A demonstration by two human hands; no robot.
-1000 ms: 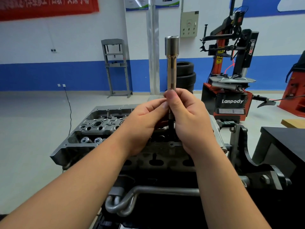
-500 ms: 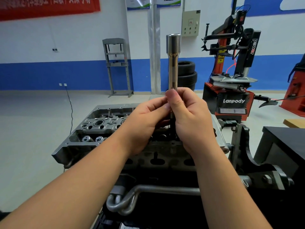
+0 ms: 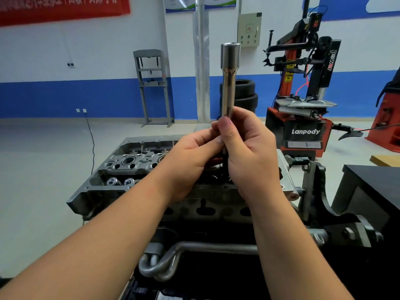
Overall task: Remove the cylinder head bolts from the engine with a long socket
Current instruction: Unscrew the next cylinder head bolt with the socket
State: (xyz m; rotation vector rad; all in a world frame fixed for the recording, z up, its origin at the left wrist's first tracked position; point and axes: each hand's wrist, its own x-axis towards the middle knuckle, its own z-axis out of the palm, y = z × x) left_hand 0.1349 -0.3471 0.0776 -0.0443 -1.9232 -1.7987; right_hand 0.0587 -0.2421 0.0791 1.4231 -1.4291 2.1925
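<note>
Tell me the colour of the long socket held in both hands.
Shiny silver metal; the long socket shows best in the head view.

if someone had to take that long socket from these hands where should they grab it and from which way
Take the long socket by its bare upper shaft, just under the wider top end. It stands upright above the engine, and both hands wrap its lower part, so only the top is free. Probably come in level from the side, fingers around the round shaft; the flared head should stop slipping.

2 hands (image 3: pixel 190 161), 1 long socket (image 3: pixel 229 79), 1 engine (image 3: pixel 121 169), 2 stacked tyres (image 3: pixel 246 94).
</note>
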